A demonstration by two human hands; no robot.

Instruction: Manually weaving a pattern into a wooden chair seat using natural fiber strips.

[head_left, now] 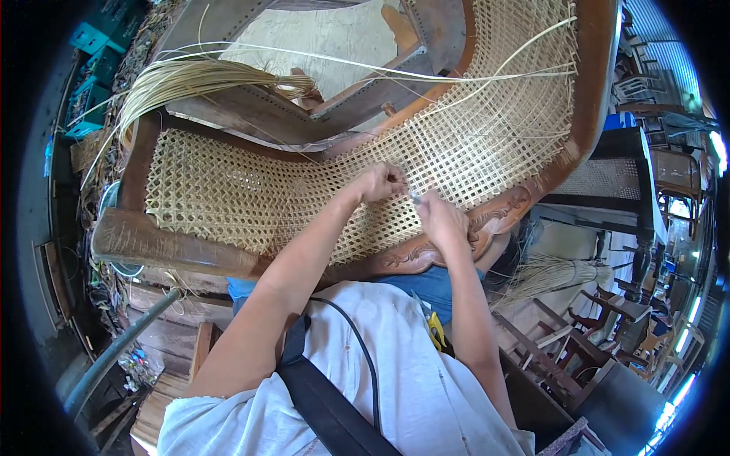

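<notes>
Across my lap lies a curved wooden chair frame (175,242) with woven cane webbing (220,186) stretched over it. My left hand (380,183) is over the middle of the webbing, fingers curled in a pinch; whatever is between them is too small to make out. Close to its right, my right hand (443,219) is closed on a small tool with a grey tip (415,199), its tip near the left fingertips. The rest of that tool is hidden in my fingers. Right of my hands the weave looks paler and more open, and long loose cane strands (525,76) run over it.
A bundle of cane strands (190,83) rests on another wooden frame (251,114) beyond the webbing. More cane (559,275) lies on the right, near a dark chair (608,178). A metal pipe (125,346) slants up at the left. Green crates (91,106) stand far left.
</notes>
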